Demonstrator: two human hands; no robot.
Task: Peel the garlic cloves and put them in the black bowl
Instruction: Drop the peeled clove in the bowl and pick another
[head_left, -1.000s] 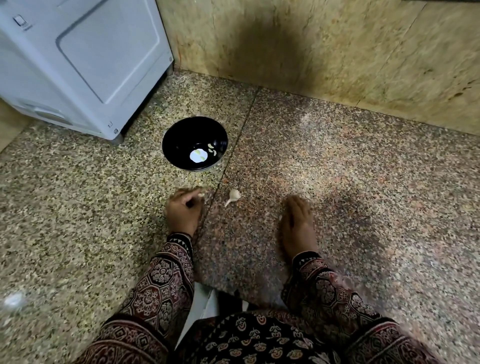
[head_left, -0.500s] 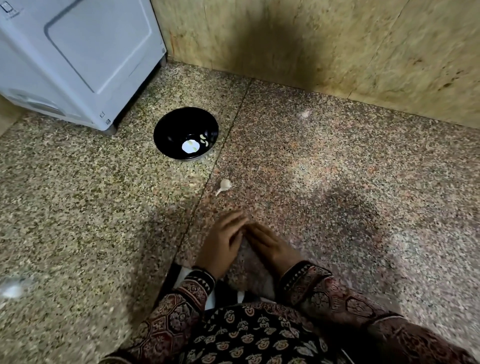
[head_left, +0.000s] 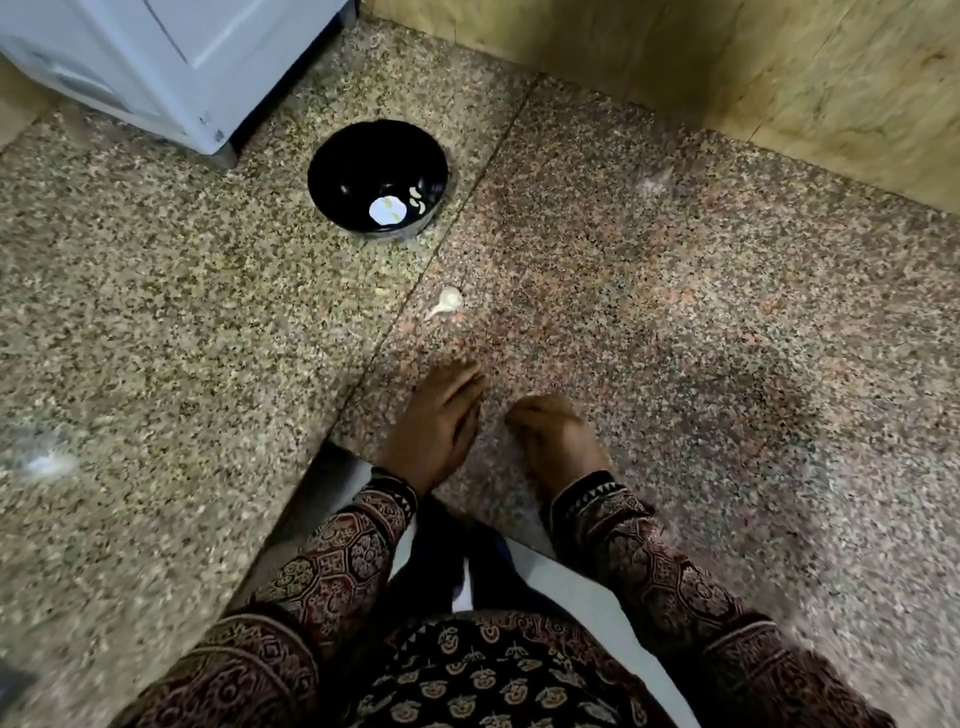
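head view: a black bowl (head_left: 358, 156) stands on the speckled stone desk (head_left: 675, 312), just beside the corner of a white appliance (head_left: 208, 62), with a few peeled cloves (head_left: 418, 200) lying inside it. 1 unpeeled garlic clove (head_left: 447, 301) lies on the desk between the bowl and the hands, apart from both. the left hand (head_left: 436, 426) reaches forward, its fingers straight and close together, holding nothing. the right hand (head_left: 556, 441) is beside it, fingers bent downward and blurred; i cannot tell if they pinch anything. patterned sleeves (head_left: 343, 566) cover both wrists.

Glossy black bowl (head_left: 363, 156); polished speckled granite floor (head_left: 675, 312); patterned cloth sleeves (head_left: 649, 545).
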